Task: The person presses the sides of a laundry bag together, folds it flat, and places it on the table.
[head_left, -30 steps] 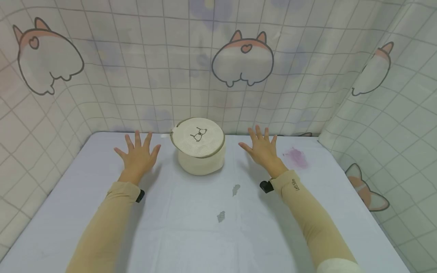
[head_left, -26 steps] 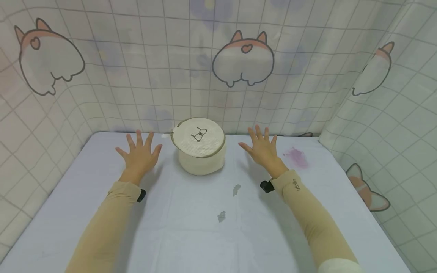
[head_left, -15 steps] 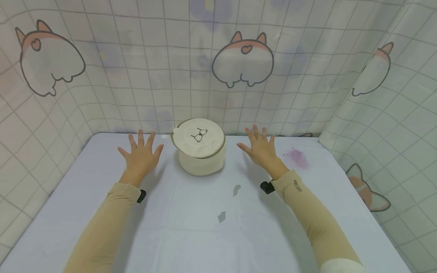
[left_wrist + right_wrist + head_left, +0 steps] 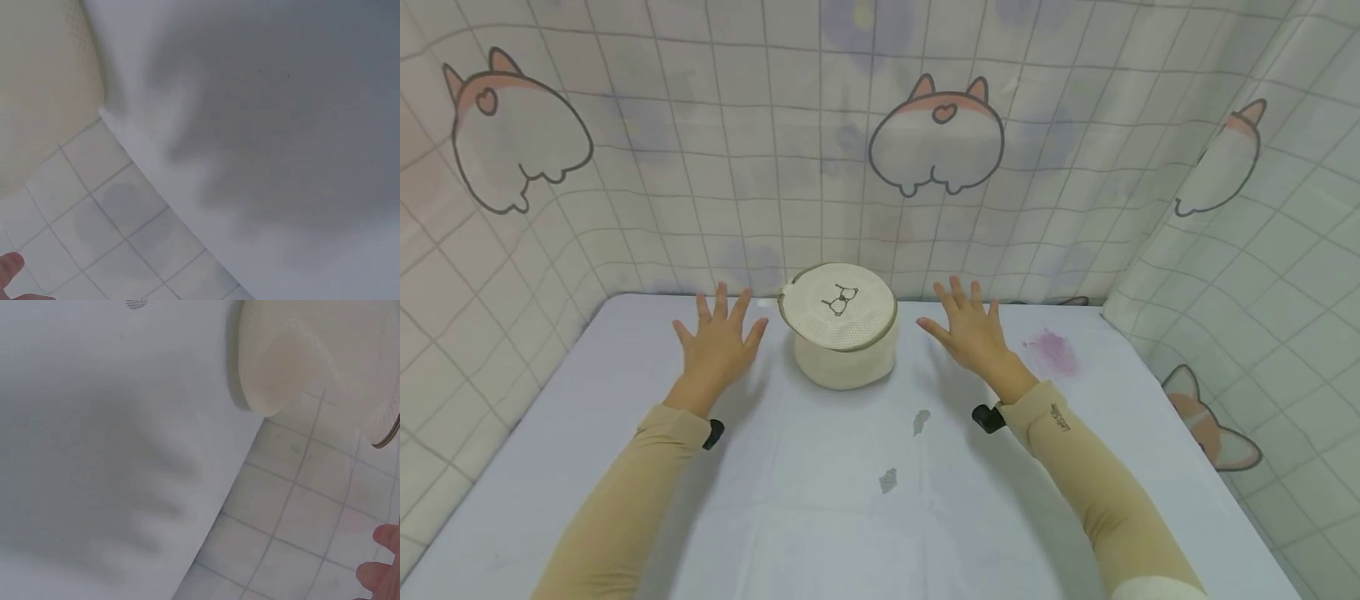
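A round cream mesh laundry bag point(image 4: 842, 367) with a zipped rim and a glasses-like line drawing on its lid stands at the back of the white table. Left of it, my left hand point(image 4: 715, 346) is held with fingers spread, apart from the bag. On the other side my right hand point(image 4: 973, 333) is spread the same way, also holding nothing. Both hands cast shadows on the table. In the left wrist view the bag's side point(image 4: 44, 87) fills the upper left, with a fingertip point(image 4: 9, 267) below. The right wrist view has the bag point(image 4: 281, 356) at the upper right.
The white table point(image 4: 827, 542) ends at a tile-patterned curtain point(image 4: 700, 150) with corgi prints, which also runs along both sides. Two small grey patches point(image 4: 888, 481) mark the tabletop, and a pink stain point(image 4: 1056, 352) lies right of my right hand.
My left hand has drifted a little to the right, toward the bag. My right hand has shifted slightly left. The bag stays where it was, and the head view has tilted slightly.
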`<state>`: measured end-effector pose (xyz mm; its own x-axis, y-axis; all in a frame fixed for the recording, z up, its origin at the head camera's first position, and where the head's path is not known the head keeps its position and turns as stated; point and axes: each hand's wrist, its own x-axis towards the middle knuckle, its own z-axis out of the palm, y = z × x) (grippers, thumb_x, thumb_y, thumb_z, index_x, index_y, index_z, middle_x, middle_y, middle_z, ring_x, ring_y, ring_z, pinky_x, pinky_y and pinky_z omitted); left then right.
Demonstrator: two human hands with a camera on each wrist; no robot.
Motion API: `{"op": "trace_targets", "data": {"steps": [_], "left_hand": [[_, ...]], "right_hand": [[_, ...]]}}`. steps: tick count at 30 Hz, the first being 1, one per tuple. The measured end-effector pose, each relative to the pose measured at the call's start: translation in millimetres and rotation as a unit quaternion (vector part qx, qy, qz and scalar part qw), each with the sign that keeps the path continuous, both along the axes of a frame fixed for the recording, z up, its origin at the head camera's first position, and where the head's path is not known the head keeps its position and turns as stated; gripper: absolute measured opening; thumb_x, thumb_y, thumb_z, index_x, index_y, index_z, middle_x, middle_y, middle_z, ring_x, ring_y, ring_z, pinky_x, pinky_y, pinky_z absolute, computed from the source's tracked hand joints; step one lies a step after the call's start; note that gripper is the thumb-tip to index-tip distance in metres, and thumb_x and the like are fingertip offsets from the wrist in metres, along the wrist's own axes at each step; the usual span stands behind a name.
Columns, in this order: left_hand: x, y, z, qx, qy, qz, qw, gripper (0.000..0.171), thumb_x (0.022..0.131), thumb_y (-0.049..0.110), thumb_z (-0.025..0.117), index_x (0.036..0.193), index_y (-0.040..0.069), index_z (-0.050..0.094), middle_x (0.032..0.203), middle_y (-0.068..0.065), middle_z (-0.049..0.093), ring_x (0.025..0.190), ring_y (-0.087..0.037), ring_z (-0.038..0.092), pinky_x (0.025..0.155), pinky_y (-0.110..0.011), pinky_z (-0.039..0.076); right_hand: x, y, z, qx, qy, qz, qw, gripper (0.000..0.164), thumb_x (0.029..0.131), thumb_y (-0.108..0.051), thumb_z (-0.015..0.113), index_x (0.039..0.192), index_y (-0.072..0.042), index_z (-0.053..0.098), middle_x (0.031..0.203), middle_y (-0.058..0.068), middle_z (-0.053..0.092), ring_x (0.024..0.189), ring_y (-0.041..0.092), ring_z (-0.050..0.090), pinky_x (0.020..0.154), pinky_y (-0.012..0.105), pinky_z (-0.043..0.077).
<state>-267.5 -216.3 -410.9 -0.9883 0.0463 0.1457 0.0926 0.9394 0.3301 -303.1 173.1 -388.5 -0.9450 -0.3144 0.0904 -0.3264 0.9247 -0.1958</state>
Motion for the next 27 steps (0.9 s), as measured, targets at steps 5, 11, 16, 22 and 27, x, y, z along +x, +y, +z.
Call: {"op": "trace_targets", "data": {"steps": [5, 11, 16, 22, 27], "left_hand": [[2.7, 3.5, 2.9, 0.010, 0.015, -0.005, 0.9998, 0.071, 0.109, 0.057, 0.027, 0.165, 0.015, 0.019, 0.168, -0.024, 0.001, 0.150, -0.055, -0.006, 0.105, -0.085, -0.004], [4.2, 6.4, 6.0, 0.034, 0.029, -0.005, 0.9990, 0.068, 0.109, 0.053, 0.031, 0.165, 0.015, 0.020, 0.169, -0.022, 0.003, 0.151, -0.053, 0.001, 0.108, -0.083, 0.005], [4.2, 9.9, 7.6, 0.050, 0.050, -0.006, 0.9974, 0.066, 0.109, 0.047, 0.038, 0.164, 0.014, 0.024, 0.168, -0.022, 0.010, 0.150, -0.052, 0.013, 0.108, -0.081, 0.018], [6.2, 14.4, 9.0, 0.071, 0.070, -0.023, 0.9948, 0.063, 0.109, 0.041, 0.041, 0.163, 0.010, 0.028, 0.166, -0.024, 0.019, 0.146, -0.052, 0.027, 0.100, -0.075, 0.039], [6.7, 17.7, 8.2, 0.098, 0.079, -0.023, 0.9918, 0.062, 0.109, 0.040, 0.044, 0.162, 0.011, 0.030, 0.166, -0.023, 0.022, 0.145, -0.049, 0.031, 0.105, -0.071, 0.038]], "right_hand": [[2.5, -2.5, 4.8, -0.008, 0.002, 0.006, 1.000, 0.082, 0.105, -0.063, 0.038, 0.165, -0.012, 0.016, 0.170, 0.018, 0.004, 0.152, 0.049, -0.003, 0.115, 0.075, 0.004], [4.7, -4.2, 6.7, -0.023, 0.003, 0.013, 1.000, 0.081, 0.105, -0.063, 0.038, 0.165, -0.012, 0.017, 0.170, 0.017, 0.006, 0.153, 0.047, -0.002, 0.116, 0.074, 0.006], [9.1, -7.4, 7.5, -0.048, 0.006, 0.020, 0.999, 0.079, 0.106, -0.058, 0.043, 0.164, -0.010, 0.021, 0.169, 0.020, 0.010, 0.152, 0.049, 0.004, 0.117, 0.071, 0.012], [13.5, -12.8, 6.8, -0.075, 0.009, 0.029, 0.997, 0.078, 0.106, -0.056, 0.045, 0.163, -0.007, 0.025, 0.168, 0.021, 0.015, 0.151, 0.051, 0.012, 0.117, 0.067, 0.022], [14.8, -15.6, 6.2, -0.119, 0.001, 0.035, 0.992, 0.075, 0.107, -0.054, 0.046, 0.162, -0.007, 0.026, 0.168, 0.019, 0.015, 0.150, 0.051, 0.015, 0.114, 0.068, 0.028]]}}
